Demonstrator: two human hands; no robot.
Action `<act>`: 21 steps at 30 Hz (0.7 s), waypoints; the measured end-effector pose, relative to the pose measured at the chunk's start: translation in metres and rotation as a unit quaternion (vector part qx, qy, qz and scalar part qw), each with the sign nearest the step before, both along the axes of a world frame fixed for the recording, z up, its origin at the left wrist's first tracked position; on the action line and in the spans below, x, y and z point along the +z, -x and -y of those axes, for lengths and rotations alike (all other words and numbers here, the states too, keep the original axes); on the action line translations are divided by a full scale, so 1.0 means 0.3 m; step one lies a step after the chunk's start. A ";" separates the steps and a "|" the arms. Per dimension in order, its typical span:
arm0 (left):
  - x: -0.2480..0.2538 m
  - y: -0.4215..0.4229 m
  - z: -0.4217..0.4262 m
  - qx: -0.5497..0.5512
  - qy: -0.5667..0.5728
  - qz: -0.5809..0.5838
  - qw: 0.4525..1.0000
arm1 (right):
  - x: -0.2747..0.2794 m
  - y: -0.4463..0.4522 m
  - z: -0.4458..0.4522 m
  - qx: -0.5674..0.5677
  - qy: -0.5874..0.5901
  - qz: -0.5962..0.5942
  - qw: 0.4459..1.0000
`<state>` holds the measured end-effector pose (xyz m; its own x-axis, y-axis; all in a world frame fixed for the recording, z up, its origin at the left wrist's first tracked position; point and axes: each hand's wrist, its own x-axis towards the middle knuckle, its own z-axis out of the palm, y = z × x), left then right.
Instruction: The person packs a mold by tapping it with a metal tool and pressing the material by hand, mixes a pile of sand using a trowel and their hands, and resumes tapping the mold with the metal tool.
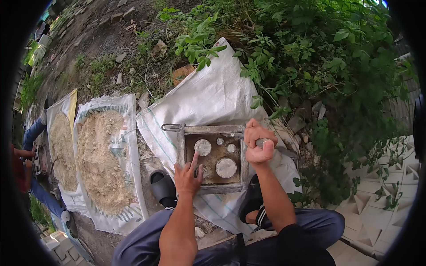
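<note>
A square wooden frame (214,189) lies on a white woven sack, with brown sand packed inside it. Several pale round discs of different sizes sit in the sand, the biggest disc (226,168) at the lower right. My left hand (188,177) reaches over the left side of the frame, fingers apart, its index fingertip at the edge of the upper-left disc (203,147). Another disc is partly covered by this hand. Above the frame's right side, my right hand (259,141) is closed around a grey round-ended handle (262,142); the rest of it is mostly hidden.
The white sack (195,104) spreads under the frame. To the left, another sack holds a heap of pale sand (104,159), with a further sand-covered sack beyond. A person in jeans (37,133) is at the far left. Leafy plants (310,66) and patterned tiles (381,186) lie right.
</note>
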<state>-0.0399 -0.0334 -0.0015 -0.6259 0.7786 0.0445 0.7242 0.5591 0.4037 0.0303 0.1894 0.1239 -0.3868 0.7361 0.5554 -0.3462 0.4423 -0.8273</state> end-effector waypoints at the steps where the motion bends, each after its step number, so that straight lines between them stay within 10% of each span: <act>1: -0.004 0.003 -0.012 0.005 -0.012 -0.017 1.000 | -0.006 0.002 -0.018 0.030 -0.009 0.032 0.999; 21: 0.009 -0.006 0.003 0.001 -0.006 -0.012 1.000 | 0.014 -0.012 0.004 0.053 -0.039 0.065 0.996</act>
<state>-0.0380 -0.0343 0.0012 -0.6260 0.7768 0.0687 0.7325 0.5555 0.3935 0.0337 0.1883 0.1281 -0.5317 0.6440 0.5500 -0.2865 0.4743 -0.8324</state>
